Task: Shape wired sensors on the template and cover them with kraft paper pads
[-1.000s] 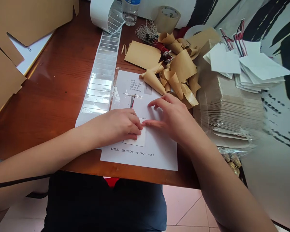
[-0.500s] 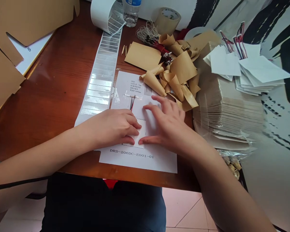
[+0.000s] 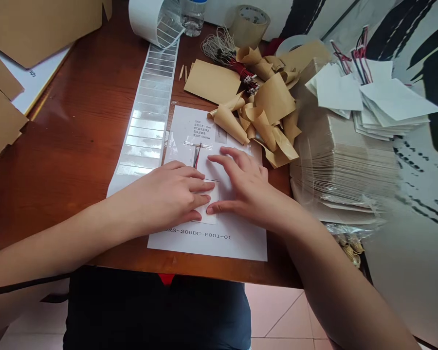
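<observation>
My left hand (image 3: 177, 197) lies flat, palm down, fingers stretched over a thin white square piece (image 3: 210, 210) inside the outline printed on a paper sheet (image 3: 243, 247). Red and black wires (image 3: 197, 158) run up from behind that hand towards a strip of clear tape (image 3: 197, 145) on the sheet. My right hand (image 3: 246, 187) is spread, its thumb at the square's right side and its fingers arched above the sheet. Much of the square is hidden under my left hand.
A strip of clear labels (image 3: 146, 114) runs along the left. Curled brown paper pieces (image 3: 275, 99) and a bundle of cables (image 3: 224, 51) lie behind the sheet. At the right, a bagged stack of cardboard (image 3: 346, 165) bears white wired squares (image 3: 394, 99). Cardboard (image 3: 47, 24) stands far left.
My left fingers have spread out flatter over the square, and the hand covers the start of the printed line below. My right hand has shifted slightly left. The view has moved a little.
</observation>
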The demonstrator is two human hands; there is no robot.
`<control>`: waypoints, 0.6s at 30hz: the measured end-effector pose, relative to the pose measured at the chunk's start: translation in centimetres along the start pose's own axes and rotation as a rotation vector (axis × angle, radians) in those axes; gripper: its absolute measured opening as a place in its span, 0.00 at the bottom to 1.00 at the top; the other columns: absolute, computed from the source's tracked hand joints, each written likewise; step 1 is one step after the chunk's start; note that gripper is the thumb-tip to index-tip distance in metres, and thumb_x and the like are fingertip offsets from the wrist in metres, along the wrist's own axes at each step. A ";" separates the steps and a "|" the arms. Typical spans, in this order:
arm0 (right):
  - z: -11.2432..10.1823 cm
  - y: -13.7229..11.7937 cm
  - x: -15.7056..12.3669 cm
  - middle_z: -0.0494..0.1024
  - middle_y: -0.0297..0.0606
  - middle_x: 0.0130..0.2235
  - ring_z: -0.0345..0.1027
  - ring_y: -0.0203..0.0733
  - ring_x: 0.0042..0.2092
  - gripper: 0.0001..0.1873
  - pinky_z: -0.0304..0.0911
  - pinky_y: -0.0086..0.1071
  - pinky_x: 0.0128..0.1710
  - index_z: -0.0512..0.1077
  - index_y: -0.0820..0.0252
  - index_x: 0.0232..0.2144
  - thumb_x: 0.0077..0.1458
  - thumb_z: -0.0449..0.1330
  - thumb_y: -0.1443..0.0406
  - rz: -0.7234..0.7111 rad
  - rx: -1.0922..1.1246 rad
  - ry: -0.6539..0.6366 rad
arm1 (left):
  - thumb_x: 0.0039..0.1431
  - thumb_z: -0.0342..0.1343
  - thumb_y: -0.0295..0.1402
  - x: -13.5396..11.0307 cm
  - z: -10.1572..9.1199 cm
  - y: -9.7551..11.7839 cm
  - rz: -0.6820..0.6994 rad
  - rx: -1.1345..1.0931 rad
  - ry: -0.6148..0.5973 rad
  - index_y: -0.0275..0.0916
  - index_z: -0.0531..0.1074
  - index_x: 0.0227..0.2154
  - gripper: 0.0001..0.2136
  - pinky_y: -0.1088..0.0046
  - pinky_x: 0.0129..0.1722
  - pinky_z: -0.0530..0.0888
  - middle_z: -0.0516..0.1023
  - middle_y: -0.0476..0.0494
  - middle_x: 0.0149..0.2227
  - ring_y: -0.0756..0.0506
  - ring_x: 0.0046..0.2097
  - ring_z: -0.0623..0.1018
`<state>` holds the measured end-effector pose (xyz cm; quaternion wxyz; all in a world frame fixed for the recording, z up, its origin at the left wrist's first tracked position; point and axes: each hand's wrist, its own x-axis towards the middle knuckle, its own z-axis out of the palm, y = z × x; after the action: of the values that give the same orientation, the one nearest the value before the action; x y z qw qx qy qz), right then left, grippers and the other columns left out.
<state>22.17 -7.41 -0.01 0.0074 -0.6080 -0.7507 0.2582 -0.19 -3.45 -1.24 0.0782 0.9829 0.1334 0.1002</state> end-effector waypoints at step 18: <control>0.6 1.1 1.1 0.56 0.45 0.72 0.46 0.64 0.72 0.31 0.47 0.67 0.66 0.61 0.47 0.63 0.59 0.60 0.52 0.080 0.077 0.157 | 0.70 0.57 0.34 -0.4 -0.7 0.8 0.038 0.006 -0.010 0.41 0.83 0.39 0.09 0.61 0.50 0.78 0.86 0.47 0.49 0.40 0.54 0.83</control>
<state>22.72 -6.47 -1.30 0.0791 -0.6552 -0.7124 0.2387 -0.56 -4.25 -0.45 0.0738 0.9860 0.1147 0.0963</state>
